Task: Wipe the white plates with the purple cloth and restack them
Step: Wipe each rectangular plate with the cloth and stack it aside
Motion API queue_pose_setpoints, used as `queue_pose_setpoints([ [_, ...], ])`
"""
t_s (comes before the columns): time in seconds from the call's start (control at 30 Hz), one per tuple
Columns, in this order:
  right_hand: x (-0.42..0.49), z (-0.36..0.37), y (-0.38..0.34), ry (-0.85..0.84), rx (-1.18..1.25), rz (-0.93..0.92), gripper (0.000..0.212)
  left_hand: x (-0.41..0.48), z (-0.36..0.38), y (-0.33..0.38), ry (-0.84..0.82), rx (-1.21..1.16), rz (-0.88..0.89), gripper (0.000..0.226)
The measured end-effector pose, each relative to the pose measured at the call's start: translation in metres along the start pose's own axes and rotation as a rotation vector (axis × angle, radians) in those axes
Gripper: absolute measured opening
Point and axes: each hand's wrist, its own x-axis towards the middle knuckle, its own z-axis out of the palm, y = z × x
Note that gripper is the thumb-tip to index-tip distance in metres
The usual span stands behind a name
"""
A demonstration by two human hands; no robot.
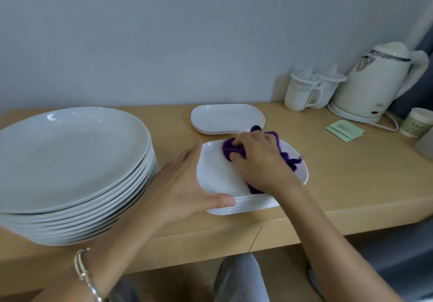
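Purple cloth is bunched on the top oblong plate, its wad gripped tight by the right hand, likely for pressure. The plate's 9 o'clock edge is gripped by the left hand, thumb hooked over the near rim, probably to stop sliding. Finished pile, as judged, is kept apart at 12 o'clock.

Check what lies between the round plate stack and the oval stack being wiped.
Head view: only the left hand, gripping the top oval plate by its left edge, over bare tabletop.
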Motion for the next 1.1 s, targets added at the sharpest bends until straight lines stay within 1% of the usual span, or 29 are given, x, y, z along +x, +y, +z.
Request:
queue_pose_setpoints([
  [0.07, -0.006, 0.012, -0.03, -0.078, 0.119, -0.127, 0.032, 0.0, 0.002, -0.001, 0.027, -0.003, 0.01, 0.115],
  [0.13, -0.014, 0.015, -0.042, -0.116, 0.192, -0.187, 0.033, -0.002, 0.003, -0.001, 0.029, 0.016, 0.013, 0.131],
  [0.2, -0.018, 0.011, -0.037, -0.12, 0.256, -0.218, 0.033, -0.002, 0.002, 0.001, 0.012, 0.031, -0.013, 0.134],
  [0.23, -0.019, 0.008, -0.031, -0.129, 0.264, -0.237, 0.032, -0.001, 0.002, 0.0, 0.002, 0.043, -0.02, 0.132],
  [0.3, -0.019, 0.001, -0.014, -0.145, 0.231, -0.238, 0.028, 0.002, 0.002, -0.001, -0.009, 0.054, 0.001, 0.119],
  [0.33, -0.018, -0.004, -0.003, -0.135, 0.193, -0.218, 0.026, 0.003, 0.001, -0.002, -0.011, 0.052, 0.015, 0.111],
  [0.4, -0.013, -0.015, 0.024, -0.092, 0.098, -0.113, 0.027, 0.0, -0.002, 0.0, -0.02, 0.053, -0.002, 0.1],
  [0.5, -0.007, -0.026, 0.049, -0.01, -0.017, 0.047, 0.034, -0.002, -0.004, 0.004, -0.019, 0.095, -0.047, 0.092],
  [0.57, -0.004, -0.017, 0.044, 0.063, -0.057, 0.098, 0.035, -0.002, -0.003, 0.005, -0.025, 0.1, -0.04, 0.092],
  [0.63, 0.001, -0.002, 0.025, 0.074, -0.056, 0.122, 0.037, -0.002, -0.002, 0.004, -0.025, 0.05, -0.031, 0.094],
  [0.67, 0.002, 0.004, 0.012, 0.059, -0.038, 0.085, 0.037, -0.002, -0.001, 0.003, -0.026, 0.016, -0.027, 0.094],
  [0.73, 0.002, 0.015, -0.012, 0.016, -0.002, -0.097, 0.039, -0.002, 0.0, 0.003, -0.02, -0.021, -0.019, 0.097],
  [0.77, -0.001, 0.017, -0.021, -0.019, 0.037, -0.197, 0.038, -0.001, 0.0, 0.003, -0.011, -0.015, -0.02, 0.103],
  [0.8, -0.006, 0.015, -0.027, -0.068, 0.105, -0.259, 0.034, -0.001, 0.001, 0.004, 0.002, 0.0, -0.023, 0.109],
  [0.87, -0.016, 0.005, -0.021, -0.174, 0.251, -0.331, 0.023, 0.0, 0.001, 0.004, 0.006, 0.017, -0.03, 0.114],
  [0.93, -0.02, -0.011, 0.001, -0.212, 0.267, -0.359, 0.018, 0.0, -0.001, 0.003, -0.008, 0.006, -0.018, 0.11],
  [1.0, -0.018, -0.023, 0.03, -0.166, 0.179, -0.255, 0.022, 0.001, -0.002, 0.004, -0.023, 0.016, -0.023, 0.102],
  [1.1, -0.011, -0.028, 0.056, -0.009, 0.042, -0.029, 0.03, 0.0, -0.002, 0.004, -0.032, 0.047, -0.048, 0.098],
])
